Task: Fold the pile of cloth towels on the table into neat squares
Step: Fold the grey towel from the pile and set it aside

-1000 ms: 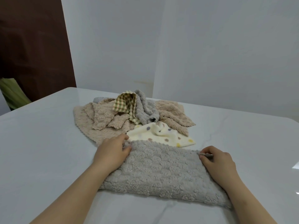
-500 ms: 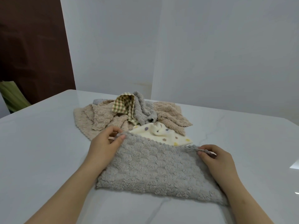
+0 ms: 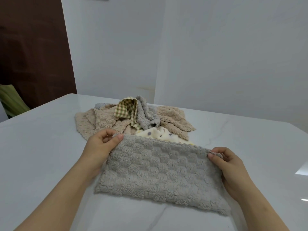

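A fluffy grey towel [image 3: 160, 172] lies spread in front of me on the white table [image 3: 41, 155], its far edge raised off the surface. My left hand [image 3: 101, 145] pinches the far left corner between thumb and fingers. My right hand [image 3: 226, 165] pinches the far right corner the same way. Behind the grey towel sits the pile: beige towels [image 3: 103, 120], a green-checked cloth [image 3: 126, 109], a second grey towel [image 3: 146, 114] and a cream dotted towel [image 3: 158, 135], which the raised edge partly hides.
The table reaches to a pale wall behind the pile. A dark brown panel [image 3: 33, 55] and something green [image 3: 11, 100] stand beyond the table's left edge. Bare tabletop lies to the left and right of the towels.
Both hands have lifted the grey towel's far edge off the table and drawn it up, so it now hides more of the dotted towel. The pile has not moved.
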{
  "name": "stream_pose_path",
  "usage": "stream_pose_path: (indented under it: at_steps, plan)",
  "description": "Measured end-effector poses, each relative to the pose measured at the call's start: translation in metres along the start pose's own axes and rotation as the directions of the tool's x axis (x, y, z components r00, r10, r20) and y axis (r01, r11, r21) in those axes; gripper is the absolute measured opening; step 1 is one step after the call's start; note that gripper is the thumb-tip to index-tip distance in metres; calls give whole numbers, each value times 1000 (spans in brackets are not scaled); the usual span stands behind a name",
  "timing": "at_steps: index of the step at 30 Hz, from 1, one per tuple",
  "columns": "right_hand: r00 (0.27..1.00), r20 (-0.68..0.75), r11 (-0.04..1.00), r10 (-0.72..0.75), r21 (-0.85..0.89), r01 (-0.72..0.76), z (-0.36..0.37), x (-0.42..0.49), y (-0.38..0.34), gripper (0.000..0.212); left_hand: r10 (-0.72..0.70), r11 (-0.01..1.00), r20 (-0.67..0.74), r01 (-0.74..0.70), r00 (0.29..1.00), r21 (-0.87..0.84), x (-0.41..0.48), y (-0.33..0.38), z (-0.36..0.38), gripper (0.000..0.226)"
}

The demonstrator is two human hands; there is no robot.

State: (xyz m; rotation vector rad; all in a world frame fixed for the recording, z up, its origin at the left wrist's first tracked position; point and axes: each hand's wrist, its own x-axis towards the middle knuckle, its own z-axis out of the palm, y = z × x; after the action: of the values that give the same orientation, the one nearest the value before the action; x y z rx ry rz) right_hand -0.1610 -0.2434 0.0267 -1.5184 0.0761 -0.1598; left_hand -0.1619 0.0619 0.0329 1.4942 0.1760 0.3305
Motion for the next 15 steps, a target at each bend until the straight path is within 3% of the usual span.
stream_pose_path:
  at_steps: [2,4,6,10,12,15]
  plan:
    - [1000,-20,1000,-7,-12,7,1,-1,3,21,-33,999,31,32,999,11,1,-5,1,9]
    - [998,-32,990,-49,-135,45,2,-2,5,19,-32,995,55,27,998,92,1,-10,2,9]
    - [993,-35,963,-112,-250,99,4,-4,5,16,10,984,54,-20,998,179,2,-12,2,7]
    - [975,-49,910,-218,-372,185,7,-7,-2,14,80,977,4,-79,997,198,1,-8,2,11]
    - [975,-56,883,-214,-437,169,9,-9,-3,16,32,960,53,-46,998,275,-1,-7,3,14]
    - [995,-30,826,-90,-561,58,9,-9,-4,31,-124,887,241,-1,962,462,-6,-2,0,26]
